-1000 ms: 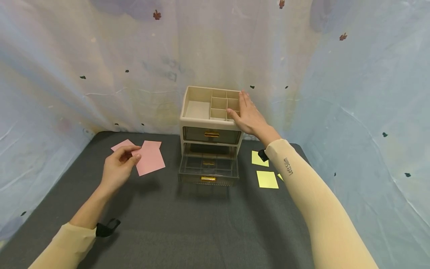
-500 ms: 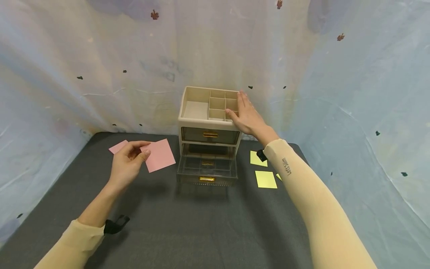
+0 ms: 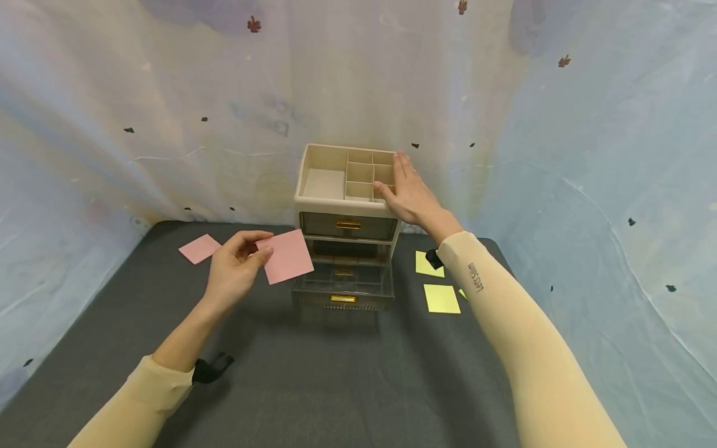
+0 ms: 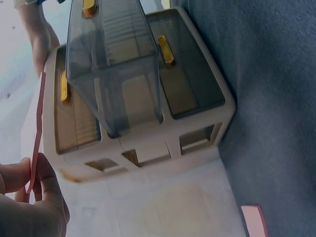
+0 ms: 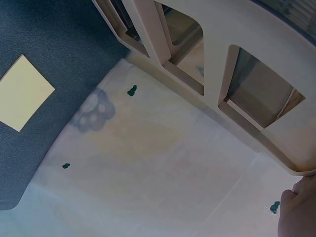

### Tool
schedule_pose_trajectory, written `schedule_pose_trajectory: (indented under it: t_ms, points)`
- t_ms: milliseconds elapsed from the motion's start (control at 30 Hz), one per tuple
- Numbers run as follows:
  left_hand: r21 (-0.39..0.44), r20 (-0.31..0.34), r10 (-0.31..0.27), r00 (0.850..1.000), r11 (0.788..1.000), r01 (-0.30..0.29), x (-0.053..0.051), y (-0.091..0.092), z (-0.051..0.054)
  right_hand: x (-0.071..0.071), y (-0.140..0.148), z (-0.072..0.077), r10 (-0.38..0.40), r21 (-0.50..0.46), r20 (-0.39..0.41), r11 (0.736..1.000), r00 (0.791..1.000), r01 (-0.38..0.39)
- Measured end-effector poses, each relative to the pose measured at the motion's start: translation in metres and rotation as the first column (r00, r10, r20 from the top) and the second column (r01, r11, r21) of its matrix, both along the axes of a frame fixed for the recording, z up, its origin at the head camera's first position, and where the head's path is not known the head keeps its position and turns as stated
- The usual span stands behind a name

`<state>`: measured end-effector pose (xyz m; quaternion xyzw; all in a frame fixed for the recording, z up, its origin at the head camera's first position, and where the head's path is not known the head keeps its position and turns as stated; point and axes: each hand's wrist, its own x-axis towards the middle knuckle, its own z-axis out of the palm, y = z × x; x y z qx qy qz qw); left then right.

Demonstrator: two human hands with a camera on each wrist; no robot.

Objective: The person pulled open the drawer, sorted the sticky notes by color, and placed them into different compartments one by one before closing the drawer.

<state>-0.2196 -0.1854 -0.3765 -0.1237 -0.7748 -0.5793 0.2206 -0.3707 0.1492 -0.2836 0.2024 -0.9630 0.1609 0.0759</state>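
Between thumb and fingers my left hand pinches a pink sticky note pad, held up just left of the pulled-out drawer. In the left wrist view the pink pad appears edge-on, as a thin stack. A beige desktop drawer organizer stands at the back of the table, its clear middle drawer extended toward me. My right hand rests on the organizer's top right edge, fingers straight and thumb over the small compartments. The right wrist view shows only part of that hand.
Another pink note pad lies on the dark table at the left. To the organizer's right lie yellow note pads, one partly hidden by the right forearm. A patterned curtain hangs behind.
My left hand has carried the pink pad rightward, away from the other pink pad and up to the open drawer. The right hand has stayed on the organizer.
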Motion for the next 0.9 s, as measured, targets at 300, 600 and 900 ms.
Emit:
schedule_pose_trajectory:
  t_ms: [300,600,900]
  points:
    - [-0.025,-0.001,-0.046,0.999,0.999,0.046,-0.005,0.016,-0.003,0.001,-0.002,0.0,0.001,-0.018,-0.006,1.0,1.0,-0.002]
    - [-0.026,-0.002,-0.099,0.995,0.995,0.099,-0.01,0.035,-0.006,-0.002,-0.001,-0.001,-0.005,-0.009,-0.006,1.0,1.0,0.005]
    - [-0.077,-0.001,-0.163,0.987,0.984,0.163,-0.014,0.057,-0.009,-0.002,0.0,-0.002,-0.009,-0.005,-0.006,1.0,1.0,0.009]
